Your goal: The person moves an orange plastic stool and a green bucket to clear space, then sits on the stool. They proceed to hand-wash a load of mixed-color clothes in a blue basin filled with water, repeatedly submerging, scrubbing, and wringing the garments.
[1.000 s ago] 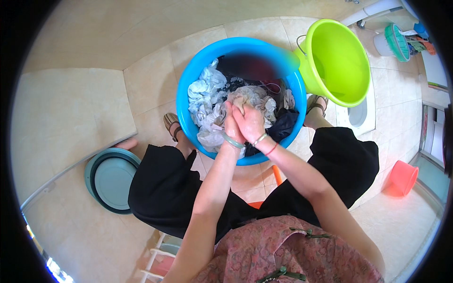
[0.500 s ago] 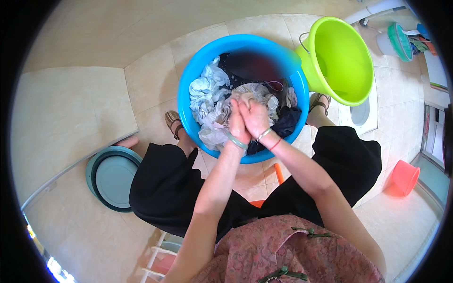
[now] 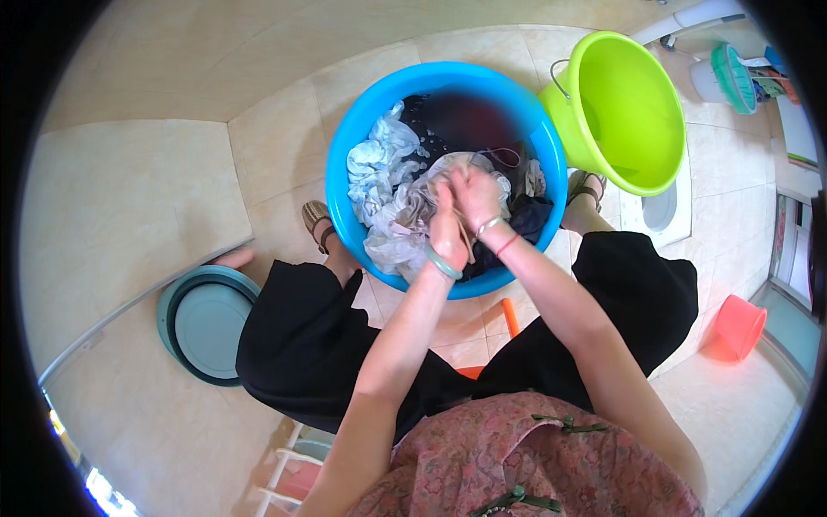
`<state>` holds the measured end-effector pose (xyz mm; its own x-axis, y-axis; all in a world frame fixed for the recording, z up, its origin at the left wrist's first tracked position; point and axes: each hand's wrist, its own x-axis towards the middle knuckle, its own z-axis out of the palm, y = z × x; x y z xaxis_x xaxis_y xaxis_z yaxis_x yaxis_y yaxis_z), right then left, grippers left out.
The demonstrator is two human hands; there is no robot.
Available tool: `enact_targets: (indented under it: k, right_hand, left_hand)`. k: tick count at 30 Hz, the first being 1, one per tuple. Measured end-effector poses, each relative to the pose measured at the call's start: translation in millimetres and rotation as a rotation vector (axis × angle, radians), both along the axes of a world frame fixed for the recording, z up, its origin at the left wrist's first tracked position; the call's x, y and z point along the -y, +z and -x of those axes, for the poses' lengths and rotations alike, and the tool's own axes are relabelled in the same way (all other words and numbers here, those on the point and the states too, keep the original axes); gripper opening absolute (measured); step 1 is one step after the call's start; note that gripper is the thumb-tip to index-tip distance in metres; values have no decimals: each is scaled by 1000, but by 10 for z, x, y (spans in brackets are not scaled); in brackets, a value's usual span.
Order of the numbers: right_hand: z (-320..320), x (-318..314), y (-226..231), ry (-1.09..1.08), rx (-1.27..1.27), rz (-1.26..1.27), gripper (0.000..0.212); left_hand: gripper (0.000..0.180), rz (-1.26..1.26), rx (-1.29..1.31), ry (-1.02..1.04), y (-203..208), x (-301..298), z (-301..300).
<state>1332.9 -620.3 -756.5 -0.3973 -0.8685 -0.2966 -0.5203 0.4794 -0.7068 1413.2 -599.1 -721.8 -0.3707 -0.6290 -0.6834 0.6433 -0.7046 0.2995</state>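
Observation:
A round blue basin (image 3: 338,194) between my feet holds wet laundry. Over its middle, my left hand (image 3: 445,226) and my right hand (image 3: 475,198) press close together, fingers closed on a beige garment (image 3: 418,207) bunched between and under them. The part of the cloth inside my grip is hidden. Pale blue-white clothing (image 3: 379,151) lies along the left side of the basin. Dark cloth (image 3: 530,215) sits to the right of my hands. A blurred patch covers the far part of the basin's contents.
A lime green bucket (image 3: 629,112) with a wire handle leans against the basin's right side, near a white floor fixture (image 3: 663,215). A grey-green folding basin (image 3: 211,323) stands at the left wall. Coral tub (image 3: 739,327) at right; an orange stool (image 3: 510,319) shows between my legs.
Both hands have shifted slightly to the right, with the right hand moving a little farther up along the left one. The garment bunches differently beneath them.

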Motion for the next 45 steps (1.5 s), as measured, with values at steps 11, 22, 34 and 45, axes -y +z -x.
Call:
enact_targets:
  k: [11,22,34,45]
  right_hand:
    - [245,331,18,-113,-81,-29,48]
    - [-500,-210,504,56,74,276,39]
    - [718,708,-349,-253,688,242,35]
    - [186,646,-721,445,-442,151,63]
  left_hand:
    - [58,31,-179,-22,347,-94,16]
    - [52,71,-199,-3,-265,189,-445]
    - [54,173,-33,62,-125,855,-606]
    - [78,1155,1608,-1022,-773,1033,-511]
